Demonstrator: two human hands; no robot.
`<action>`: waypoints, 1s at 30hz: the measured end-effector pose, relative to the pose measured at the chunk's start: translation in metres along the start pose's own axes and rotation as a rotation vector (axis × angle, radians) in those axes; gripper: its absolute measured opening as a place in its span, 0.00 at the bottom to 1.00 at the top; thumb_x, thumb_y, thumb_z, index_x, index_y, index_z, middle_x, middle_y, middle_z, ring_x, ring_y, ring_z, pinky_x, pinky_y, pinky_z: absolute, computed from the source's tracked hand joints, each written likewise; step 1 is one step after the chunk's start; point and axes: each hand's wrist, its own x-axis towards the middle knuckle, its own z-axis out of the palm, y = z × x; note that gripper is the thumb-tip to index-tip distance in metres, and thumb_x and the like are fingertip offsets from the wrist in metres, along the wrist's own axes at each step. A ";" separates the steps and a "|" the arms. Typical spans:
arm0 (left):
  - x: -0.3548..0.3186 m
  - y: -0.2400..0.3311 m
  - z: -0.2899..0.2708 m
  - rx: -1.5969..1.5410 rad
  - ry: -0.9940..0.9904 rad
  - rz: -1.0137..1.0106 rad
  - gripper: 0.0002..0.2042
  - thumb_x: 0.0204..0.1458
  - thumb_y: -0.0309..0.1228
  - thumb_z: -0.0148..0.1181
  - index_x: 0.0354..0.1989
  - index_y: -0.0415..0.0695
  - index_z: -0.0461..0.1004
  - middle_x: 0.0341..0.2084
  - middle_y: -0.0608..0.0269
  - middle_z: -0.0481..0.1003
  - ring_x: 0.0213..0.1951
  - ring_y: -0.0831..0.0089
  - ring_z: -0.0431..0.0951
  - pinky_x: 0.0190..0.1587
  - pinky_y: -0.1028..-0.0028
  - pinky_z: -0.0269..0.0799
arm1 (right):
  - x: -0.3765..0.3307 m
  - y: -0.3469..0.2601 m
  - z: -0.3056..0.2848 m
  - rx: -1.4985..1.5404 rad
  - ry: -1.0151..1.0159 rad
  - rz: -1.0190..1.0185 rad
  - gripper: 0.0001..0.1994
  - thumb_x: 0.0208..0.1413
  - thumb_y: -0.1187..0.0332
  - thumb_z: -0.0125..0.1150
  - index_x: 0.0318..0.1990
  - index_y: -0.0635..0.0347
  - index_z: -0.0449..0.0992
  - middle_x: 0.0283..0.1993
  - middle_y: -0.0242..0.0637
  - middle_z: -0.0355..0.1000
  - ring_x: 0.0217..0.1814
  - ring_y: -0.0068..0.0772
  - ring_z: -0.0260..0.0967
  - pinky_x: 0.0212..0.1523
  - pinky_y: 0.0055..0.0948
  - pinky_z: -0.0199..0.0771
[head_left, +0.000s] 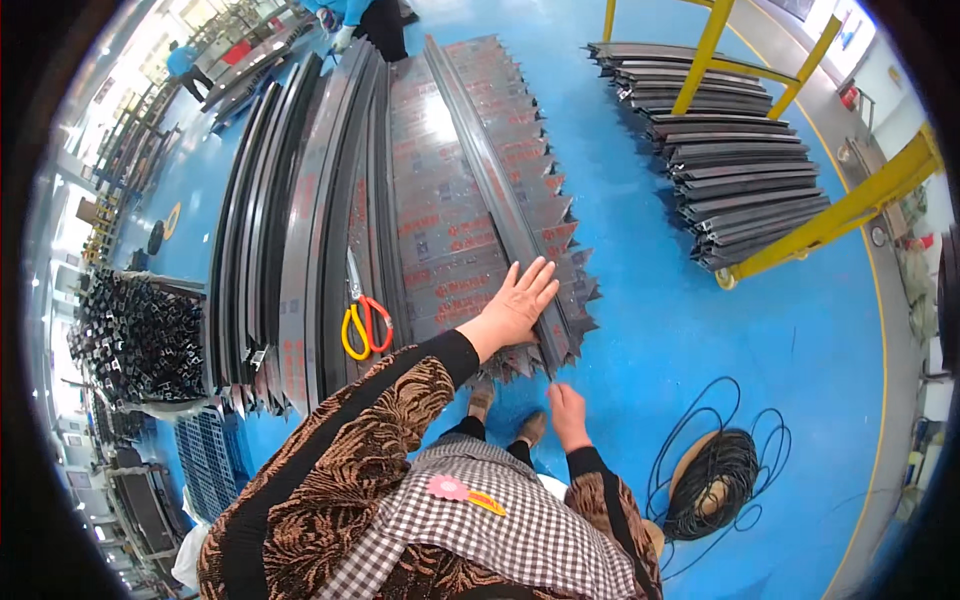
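Where the long grey metal strip (500, 190) runs away from the person, its near end is pressed by the flat, spread left hand (518, 305); the right hand (566, 412) is held loosely curled, empty, nearer the body.

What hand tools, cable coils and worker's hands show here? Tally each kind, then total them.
Scissors, yellow and red handles, lying on the metal profiles: 1
Black cable coil on the blue floor: 1
Hands: 2, the left hand flat on the profiles, the right hand below their ends
Total: 4
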 end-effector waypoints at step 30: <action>0.002 -0.006 0.009 0.094 0.198 0.041 0.41 0.30 0.44 0.69 0.56 0.41 0.59 0.63 0.47 0.51 0.66 0.49 0.47 0.58 0.45 0.51 | -0.040 0.015 -0.016 0.256 -0.052 0.331 0.12 0.57 0.62 0.49 0.30 0.61 0.74 0.19 0.30 0.64 0.22 0.23 0.56 0.24 0.24 0.58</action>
